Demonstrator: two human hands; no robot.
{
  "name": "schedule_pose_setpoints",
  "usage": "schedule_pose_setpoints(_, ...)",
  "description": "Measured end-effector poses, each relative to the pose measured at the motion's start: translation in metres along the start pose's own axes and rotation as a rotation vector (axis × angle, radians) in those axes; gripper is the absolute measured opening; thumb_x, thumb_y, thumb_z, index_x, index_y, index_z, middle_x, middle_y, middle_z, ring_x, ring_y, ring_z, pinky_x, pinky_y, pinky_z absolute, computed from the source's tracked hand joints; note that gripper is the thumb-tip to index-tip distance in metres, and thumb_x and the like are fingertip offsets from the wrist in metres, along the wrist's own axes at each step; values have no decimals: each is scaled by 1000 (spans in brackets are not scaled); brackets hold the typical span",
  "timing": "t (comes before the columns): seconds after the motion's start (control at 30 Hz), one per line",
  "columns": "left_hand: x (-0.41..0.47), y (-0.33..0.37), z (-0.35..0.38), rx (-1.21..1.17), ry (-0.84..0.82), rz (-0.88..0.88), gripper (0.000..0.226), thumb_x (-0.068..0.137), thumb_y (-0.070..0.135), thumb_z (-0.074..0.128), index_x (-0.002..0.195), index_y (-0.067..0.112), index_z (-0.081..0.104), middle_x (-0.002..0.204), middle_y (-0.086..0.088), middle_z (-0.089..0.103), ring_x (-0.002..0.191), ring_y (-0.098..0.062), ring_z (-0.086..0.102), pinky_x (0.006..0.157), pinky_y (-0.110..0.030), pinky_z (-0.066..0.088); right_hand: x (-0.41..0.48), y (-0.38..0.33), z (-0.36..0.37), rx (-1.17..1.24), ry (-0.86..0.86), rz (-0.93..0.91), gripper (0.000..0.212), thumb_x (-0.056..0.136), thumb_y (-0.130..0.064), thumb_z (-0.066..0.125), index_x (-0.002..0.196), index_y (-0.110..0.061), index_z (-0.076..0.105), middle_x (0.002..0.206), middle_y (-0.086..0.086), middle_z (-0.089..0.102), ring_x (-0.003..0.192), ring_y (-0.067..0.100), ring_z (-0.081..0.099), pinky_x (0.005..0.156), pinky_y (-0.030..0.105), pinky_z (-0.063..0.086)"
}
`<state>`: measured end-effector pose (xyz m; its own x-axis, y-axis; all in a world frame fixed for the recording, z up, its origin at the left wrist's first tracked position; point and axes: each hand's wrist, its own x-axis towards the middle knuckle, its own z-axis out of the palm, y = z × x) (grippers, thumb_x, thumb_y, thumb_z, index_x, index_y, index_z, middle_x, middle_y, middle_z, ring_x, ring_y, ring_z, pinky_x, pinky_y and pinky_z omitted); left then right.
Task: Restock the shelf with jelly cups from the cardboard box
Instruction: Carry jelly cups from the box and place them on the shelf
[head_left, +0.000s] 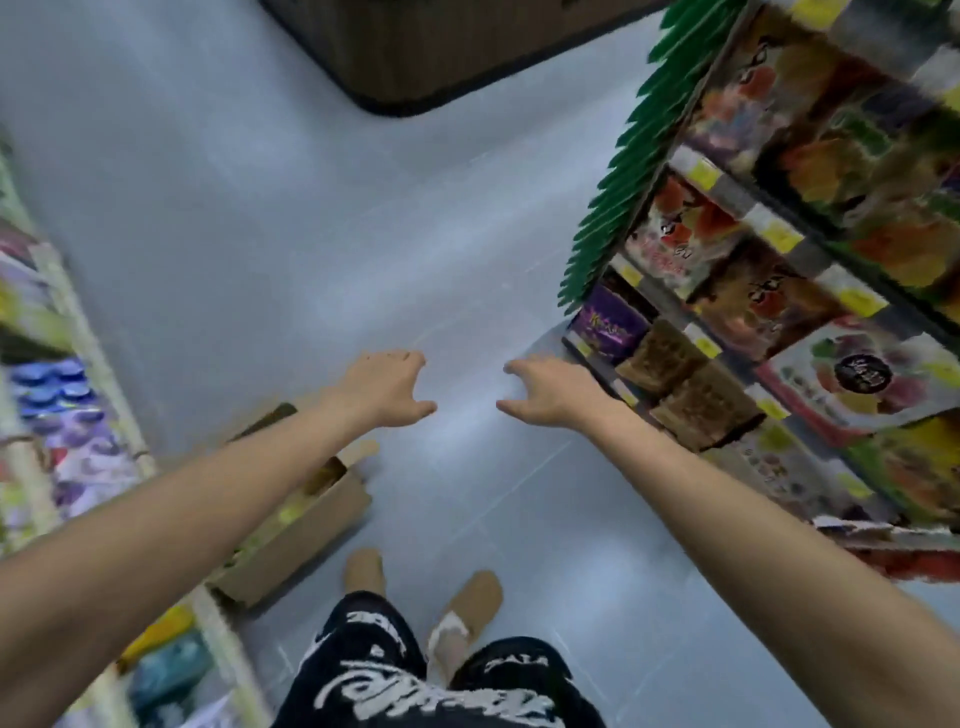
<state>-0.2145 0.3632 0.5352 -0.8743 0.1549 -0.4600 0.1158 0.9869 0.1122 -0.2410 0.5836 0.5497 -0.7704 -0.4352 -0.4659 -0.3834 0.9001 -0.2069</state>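
Two bare arms stretch out over a grey floor (249, 218). The left hand (387, 387) and right hand (550, 392) are empty, fingers loosely spread. The open brown cardboard box (311, 530) lies on the floor beneath the left forearm, nearer the person than either hand. The stocked shelf of colourful packets (769, 223) stands just beside the right hand.

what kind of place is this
Likely a shop aisle: shelves of colourful snack packs with yellow price tags on the right, a stocked white shelf opposite, and an open brown cardboard box on the floor.
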Motion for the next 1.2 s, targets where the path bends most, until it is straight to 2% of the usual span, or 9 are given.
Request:
schedule_pose_setpoints(0.17, -56, -106, 43, -145, -38, -265, 62, 79, 54, 54, 131, 21, 48, 131, -5, 57, 120, -29, 53, 96, -41, 45, 56, -97, 23, -80, -111, -181, 59, 92, -48, 52, 141, -18, 42, 137, 5, 52, 127, 26, 47, 96, 38, 42)
schedule_pose_setpoints(0.4, -132, -238, 84, -248, -26, -536, 65, 83, 54, 57, 133, 14, 47, 131, -9, 56, 120, -31, 52, 94, -40, 44, 119, -246, 49, -177, -225, -388, 58, 93, -48, 51, 141, -19, 41, 138, 4, 52, 128, 25, 46, 94, 39, 42)
schedule_pose_setpoints(0.5, -155, -285, 101, -276, -59, -594, 60, 85, 51, 56, 131, 12, 48, 127, -9, 56, 116, -31, 54, 88, -38, 44, 141, -304, 64, -224, -274, -437, 53, 92, -47, 51, 134, -15, 47, 131, 7, 55, 122, 27, 50, 91, 40, 45)
schedule_pose_setpoints(0.6, -168, -322, 118, -309, -86, -617, 45, 86, 44, 55, 117, 12, 51, 119, -9, 58, 110, -32, 56, 81, -37, 44, 162, -353, 79, -248, -311, -455, 48, 93, -43, 50, 130, -14, 49, 125, 8, 58, 116, 28, 53, 83, 36, 44)
schedule_pose_setpoints(0.7, -171, -357, 138, -381, -90, -627, 50, 87, 44, 54, 125, 13, 50, 123, -8, 57, 113, -30, 55, 83, -36, 45, 189, -392, 98, -259, -325, -465, 41, 93, -40, 50, 122, -11, 53, 116, 9, 61, 110, 26, 55, 72, 30, 36)
schedule_pose_setpoints(0.77, -171, -375, 150, -404, -78, -625, 51, 88, 44, 53, 129, 13, 50, 127, -7, 57, 114, -29, 55, 85, -36, 47, 205, -413, 110, -256, -335, -462, 39, 93, -40, 51, 119, -11, 53, 112, 8, 62, 107, 27, 56, 70, 30, 35)
schedule_pose_setpoints(0.93, -161, -408, 181, -444, -99, -655, 41, 89, 40, 53, 121, 14, 54, 120, -8, 59, 108, -31, 57, 79, -35, 45, 236, -438, 139, -243, -366, -424, 30, 93, -32, 47, 112, -11, 56, 108, 7, 62, 101, 28, 58, 67, 30, 36)
schedule_pose_setpoints(1.07, -145, -423, 216, -519, -139, -706, 43, 90, 39, 53, 125, 15, 52, 125, -6, 56, 114, -30, 55, 83, -36, 46, 263, -440, 172, -256, -424, -415, 35, 93, -34, 46, 121, -14, 55, 111, 8, 62, 102, 28, 57, 69, 31, 40)
schedule_pose_setpoints(1.2, -116, -431, 264, -578, -186, -728, 42, 90, 41, 52, 124, 17, 52, 125, -4, 57, 114, -28, 55, 86, -37, 48, 295, -433, 217, -262, -439, -386, 34, 93, -35, 46, 118, -14, 55, 111, 9, 62, 103, 29, 58, 74, 35, 47)
